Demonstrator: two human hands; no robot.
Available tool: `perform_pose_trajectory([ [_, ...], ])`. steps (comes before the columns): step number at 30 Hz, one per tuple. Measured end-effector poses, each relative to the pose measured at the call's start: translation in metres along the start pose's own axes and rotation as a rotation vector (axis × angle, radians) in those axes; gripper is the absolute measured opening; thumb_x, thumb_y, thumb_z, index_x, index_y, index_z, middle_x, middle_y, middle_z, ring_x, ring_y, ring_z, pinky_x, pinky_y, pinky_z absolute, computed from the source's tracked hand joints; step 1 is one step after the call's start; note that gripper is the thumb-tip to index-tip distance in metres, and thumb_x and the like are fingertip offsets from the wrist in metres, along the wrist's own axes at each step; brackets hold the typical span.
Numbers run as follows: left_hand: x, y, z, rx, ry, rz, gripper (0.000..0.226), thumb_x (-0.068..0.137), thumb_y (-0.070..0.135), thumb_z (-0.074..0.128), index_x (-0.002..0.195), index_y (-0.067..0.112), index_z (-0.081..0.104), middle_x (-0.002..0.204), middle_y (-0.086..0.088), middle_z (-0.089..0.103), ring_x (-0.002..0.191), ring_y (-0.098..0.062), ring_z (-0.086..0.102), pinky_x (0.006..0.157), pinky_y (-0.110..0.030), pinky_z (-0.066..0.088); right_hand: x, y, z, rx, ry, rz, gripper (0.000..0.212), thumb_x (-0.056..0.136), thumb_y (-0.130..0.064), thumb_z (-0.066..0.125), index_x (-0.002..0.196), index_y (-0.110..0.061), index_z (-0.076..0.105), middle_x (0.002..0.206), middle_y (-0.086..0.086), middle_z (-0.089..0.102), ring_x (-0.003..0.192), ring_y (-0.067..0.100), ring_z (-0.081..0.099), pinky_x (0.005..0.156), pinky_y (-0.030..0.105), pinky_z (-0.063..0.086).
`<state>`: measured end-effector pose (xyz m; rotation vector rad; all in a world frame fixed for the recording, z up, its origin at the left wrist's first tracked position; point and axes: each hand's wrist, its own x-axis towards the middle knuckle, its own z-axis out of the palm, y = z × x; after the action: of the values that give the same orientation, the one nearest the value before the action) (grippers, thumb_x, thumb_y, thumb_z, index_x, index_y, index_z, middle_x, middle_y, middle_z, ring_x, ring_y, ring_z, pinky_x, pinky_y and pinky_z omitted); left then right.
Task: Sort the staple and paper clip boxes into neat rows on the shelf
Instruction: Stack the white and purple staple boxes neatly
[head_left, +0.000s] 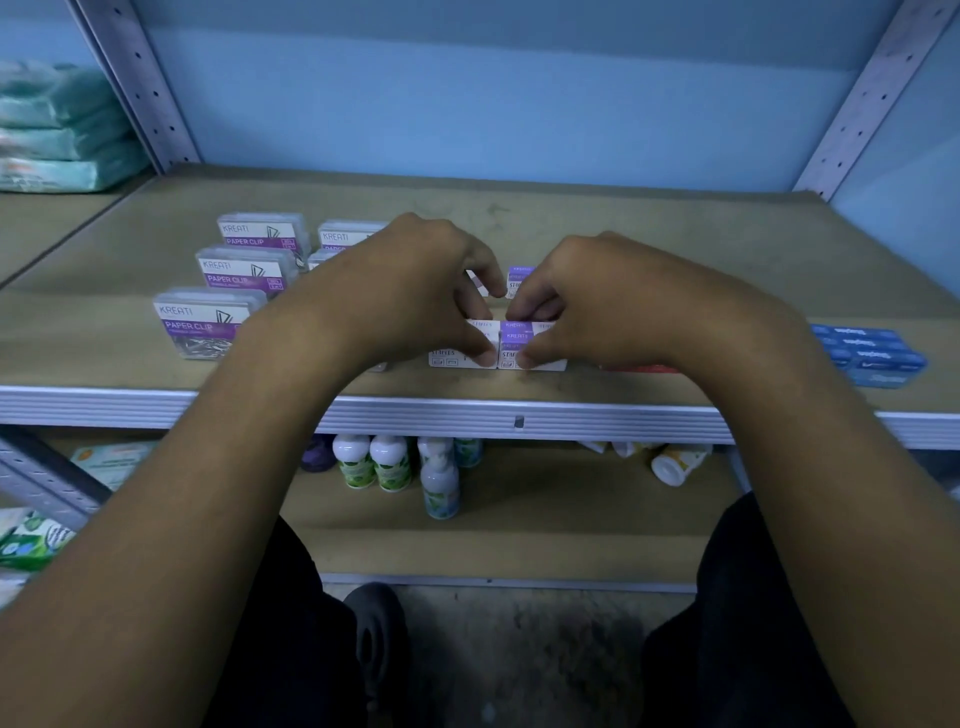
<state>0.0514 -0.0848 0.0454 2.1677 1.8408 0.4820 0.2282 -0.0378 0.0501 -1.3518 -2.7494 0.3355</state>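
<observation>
Two stacks of white and purple staple boxes stand side by side near the shelf's front edge. My left hand (415, 291) grips the left staple stack (457, 358) with thumb in front and fingers behind. My right hand (587, 296) grips the right staple stack (514, 338) the same way. Another purple staple box (519, 278) shows behind, between my fingers. Clear paper clip boxes (202, 322) with purple labels stand in rows on the left, partly hidden by my left hand.
The brown shelf board (675, 234) has a metal front edge (467, 415). Blue boxes (872, 353) sit at the right, with a red item (644, 369) under my right wrist. Small bottles (389, 462) stand on the lower shelf. Green packs (57, 130) lie at far left.
</observation>
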Motion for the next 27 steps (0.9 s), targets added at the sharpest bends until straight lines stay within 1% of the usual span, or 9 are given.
perform_pose_trajectory([
  [2,0.000,-0.001,-0.003,-0.029,0.030,0.006,0.051,0.061,0.038,0.090,0.107,0.029,0.071,0.083,0.016,0.074,0.079,0.006,0.067,0.084,-0.030,0.056,-0.001,0.002,-0.006,0.037,0.023,0.003,0.023,0.084,-0.040,0.075,0.101,-0.027,0.080,0.096,-0.006,0.077,0.095,0.012,0.070,0.088,0.038,0.057],
  [4,0.001,-0.003,-0.006,-0.041,0.080,0.030,0.043,0.067,0.036,0.087,0.107,0.027,0.073,0.085,0.014,0.075,0.081,0.005,0.068,0.086,-0.030,0.055,-0.001,0.005,-0.011,0.077,0.089,0.002,0.017,0.088,-0.034,0.070,0.101,-0.029,0.080,0.097,-0.010,0.078,0.094,0.008,0.069,0.090,0.034,0.056],
  [8,0.009,-0.007,-0.008,0.012,0.174,0.079,0.037,0.078,0.029,0.079,0.115,0.027,0.070,0.102,0.010,0.074,0.091,-0.005,0.067,0.089,-0.029,0.054,0.004,0.009,-0.015,0.140,0.219,-0.005,0.023,0.093,-0.025,0.065,0.111,-0.030,0.078,0.104,-0.013,0.075,0.100,0.004,0.067,0.092,0.024,0.051],
  [11,0.018,-0.014,-0.003,0.079,0.200,0.077,0.043,0.082,0.032,0.077,0.123,0.029,0.066,0.121,0.008,0.067,0.102,-0.005,0.058,0.086,-0.021,0.043,0.013,0.016,-0.010,0.161,0.209,0.005,0.033,0.092,-0.028,0.067,0.125,-0.034,0.069,0.122,-0.010,0.069,0.116,0.007,0.060,0.098,0.027,0.046],
  [15,0.031,-0.019,0.002,0.121,0.203,0.072,0.047,0.083,0.033,0.076,0.128,0.027,0.064,0.129,0.007,0.063,0.116,-0.012,0.056,0.086,-0.019,0.036,0.027,0.027,0.001,0.141,0.192,0.040,0.044,0.092,-0.030,0.068,0.135,-0.035,0.060,0.139,-0.006,0.060,0.131,0.012,0.053,0.106,0.029,0.041],
  [18,0.041,-0.025,0.004,0.148,0.175,0.055,0.050,0.082,0.032,0.076,0.130,0.029,0.062,0.132,0.007,0.062,0.122,-0.013,0.053,0.090,-0.022,0.038,0.036,0.031,0.007,0.142,0.159,0.076,0.046,0.093,-0.030,0.067,0.137,-0.036,0.058,0.140,-0.005,0.059,0.129,0.015,0.053,0.102,0.028,0.041],
  [21,0.047,-0.028,0.008,0.195,0.147,0.018,0.049,0.084,0.031,0.073,0.132,0.029,0.060,0.136,0.006,0.058,0.129,-0.016,0.047,0.098,-0.030,0.039,0.042,0.032,0.012,0.144,0.148,0.090,0.043,0.092,-0.029,0.067,0.134,-0.035,0.061,0.134,-0.006,0.061,0.119,0.014,0.057,0.095,0.025,0.042],
  [24,0.052,-0.028,0.012,0.225,0.120,0.002,0.039,0.089,0.025,0.066,0.128,0.028,0.063,0.131,0.002,0.060,0.125,-0.018,0.048,0.095,-0.029,0.040,0.048,0.033,0.017,0.133,0.159,0.085,0.036,0.090,-0.026,0.066,0.125,-0.035,0.067,0.129,-0.004,0.065,0.114,0.015,0.061,0.095,0.025,0.047],
  [27,0.055,-0.027,0.014,0.185,0.108,-0.008,0.032,0.088,0.014,0.062,0.115,0.029,0.069,0.119,0.000,0.066,0.108,-0.016,0.058,0.093,-0.032,0.049,0.051,0.032,0.022,0.103,0.169,0.074,0.033,0.091,-0.020,0.062,0.119,-0.036,0.070,0.126,-0.001,0.066,0.112,0.018,0.061,0.093,0.025,0.047],
])
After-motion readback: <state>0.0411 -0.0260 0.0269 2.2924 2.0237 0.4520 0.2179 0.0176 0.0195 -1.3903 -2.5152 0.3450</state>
